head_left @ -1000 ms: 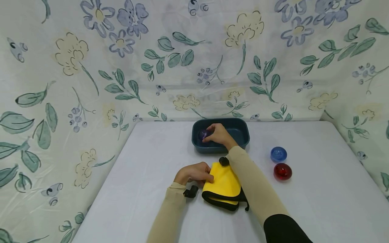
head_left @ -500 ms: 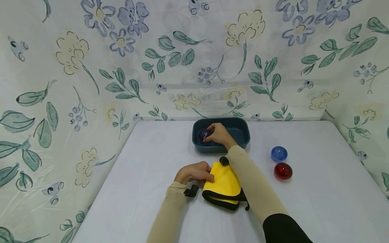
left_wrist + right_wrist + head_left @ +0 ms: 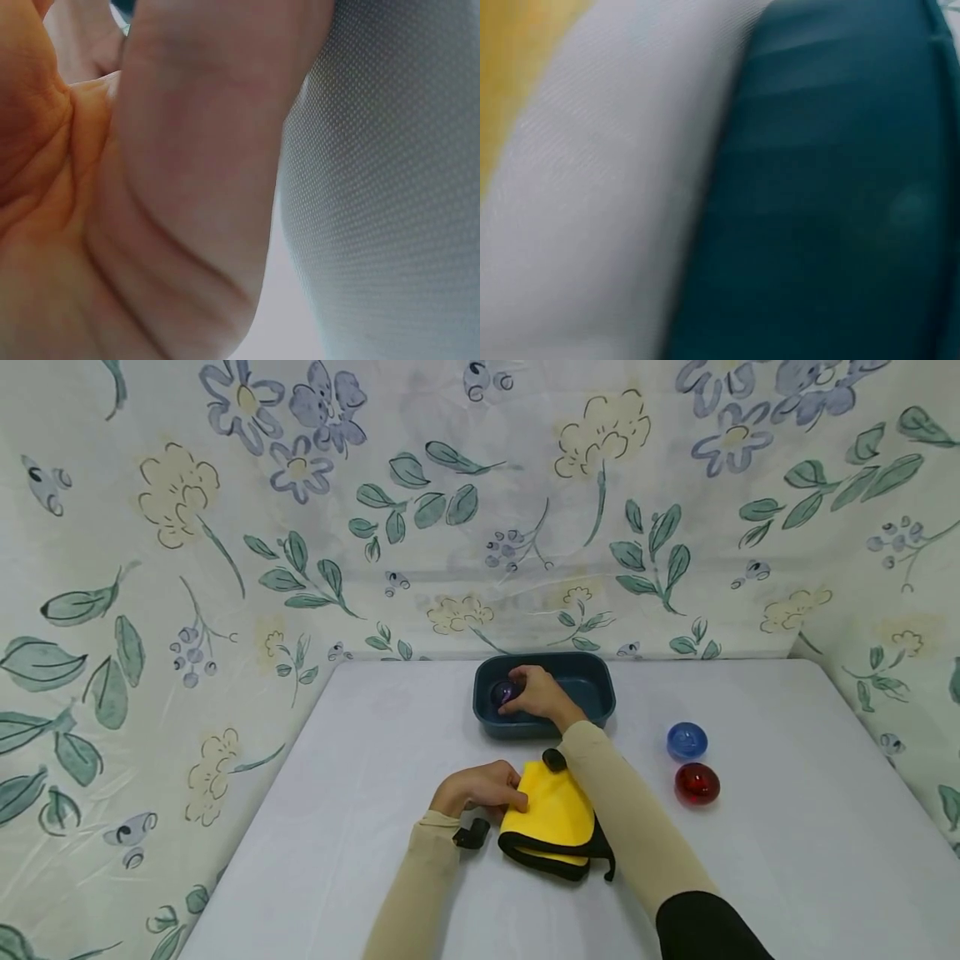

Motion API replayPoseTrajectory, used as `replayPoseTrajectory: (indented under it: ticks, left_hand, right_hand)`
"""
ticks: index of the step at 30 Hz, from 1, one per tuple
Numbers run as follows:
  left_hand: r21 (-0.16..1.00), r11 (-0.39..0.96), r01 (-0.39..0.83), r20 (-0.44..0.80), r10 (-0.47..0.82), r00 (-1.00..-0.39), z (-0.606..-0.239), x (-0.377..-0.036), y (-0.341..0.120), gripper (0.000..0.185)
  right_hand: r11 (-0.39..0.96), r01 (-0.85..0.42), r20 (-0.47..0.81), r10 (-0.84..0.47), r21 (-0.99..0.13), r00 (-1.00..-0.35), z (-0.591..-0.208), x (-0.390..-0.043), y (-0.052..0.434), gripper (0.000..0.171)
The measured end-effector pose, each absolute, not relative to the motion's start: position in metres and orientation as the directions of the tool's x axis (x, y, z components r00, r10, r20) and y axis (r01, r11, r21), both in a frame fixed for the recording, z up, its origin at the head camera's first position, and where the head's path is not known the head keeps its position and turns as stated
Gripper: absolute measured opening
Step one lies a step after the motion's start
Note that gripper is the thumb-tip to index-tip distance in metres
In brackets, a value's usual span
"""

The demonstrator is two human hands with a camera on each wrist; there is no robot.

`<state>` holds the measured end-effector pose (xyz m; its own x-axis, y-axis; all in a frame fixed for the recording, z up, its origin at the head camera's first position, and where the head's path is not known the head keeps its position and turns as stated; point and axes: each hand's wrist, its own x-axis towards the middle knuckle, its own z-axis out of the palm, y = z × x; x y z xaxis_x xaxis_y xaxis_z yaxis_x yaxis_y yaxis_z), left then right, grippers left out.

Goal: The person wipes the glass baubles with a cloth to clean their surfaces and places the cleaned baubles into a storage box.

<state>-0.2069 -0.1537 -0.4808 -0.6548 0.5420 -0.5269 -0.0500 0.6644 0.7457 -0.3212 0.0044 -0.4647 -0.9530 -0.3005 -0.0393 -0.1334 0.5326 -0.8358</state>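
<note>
In the head view my right hand (image 3: pixel 538 695) reaches into the dark teal tub (image 3: pixel 480 714). Its thumb and fingers hold a purple, glassy ball (image 3: pixel 504 693) at the tub's left end. My left hand (image 3: pixel 486 787) grips the left edge of a folded yellow cloth (image 3: pixel 551 810) with black trim, lying in front of the tub; its fingertips are partly hidden. Close up in the left wrist view are the palm and thumb of the left hand (image 3: pixel 187 165). The right wrist view has the inside of the tub (image 3: pixel 825 187) but no fingers.
A blue glassy piece (image 3: pixel 687 741) and a red glassy ball (image 3: pixel 697 784) sit on the white table (image 3: pixel 780 843) right of the tub. Behind the table hangs a floral curtain (image 3: pixel 525 593). My right forearm (image 3: pixel 630 810) crosses over the cloth's right side.
</note>
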Motion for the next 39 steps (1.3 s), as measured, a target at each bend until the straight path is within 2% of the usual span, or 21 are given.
replayPoseTrajectory:
  ticks: [5, 12, 17, 21, 25, 33, 39]
  left_hand:
    - [0.744, 0.666, -0.059, -0.533, 0.538, -0.653, -0.479, -0.206, -0.153, 0.014]
    - [0.741, 0.669, -0.059, -0.533, 0.533, -0.657, -0.480, -0.207, -0.153, 0.017]
    - [0.753, 0.655, -0.058, -0.525, 0.545, -0.654, -0.481, -0.208, -0.153, 0.026]
    - [0.754, 0.654, -0.063, -0.526, 0.543, -0.655, -0.483, -0.209, -0.153, 0.020]
    - [0.755, 0.653, -0.065, -0.525, 0.542, -0.656, -0.484, -0.209, -0.153, 0.018]
    - [0.747, 0.661, -0.069, -0.527, 0.526, -0.667, -0.483, -0.210, -0.154, 0.016]
    - [0.746, 0.661, -0.076, -0.534, 0.526, -0.662, -0.483, -0.208, -0.153, 0.014]
  right_hand:
    - [0.558, -0.160, -0.025, -0.309, -0.814, -0.951, -0.451, -0.318, 0.005, 0.084]
    - [0.561, -0.201, 0.035, -0.291, -0.803, -0.956, -0.429, -0.310, 0.022, 0.081]
    - [0.517, -0.235, 0.086, -0.296, -0.823, -0.951, -0.407, -0.295, 0.049, 0.076]
    - [0.449, -0.272, 0.135, -0.313, -0.851, -0.940, -0.390, -0.279, 0.078, 0.071]
    - [0.441, -0.277, 0.159, -0.286, -0.854, -0.945, -0.382, -0.263, 0.110, 0.068]
    - [0.522, -0.216, 0.164, -0.145, -0.825, -0.976, -0.382, -0.236, 0.173, 0.065]
    - [0.580, -0.202, 0.162, -0.120, -0.789, -0.979, -0.398, -0.219, 0.218, 0.063]
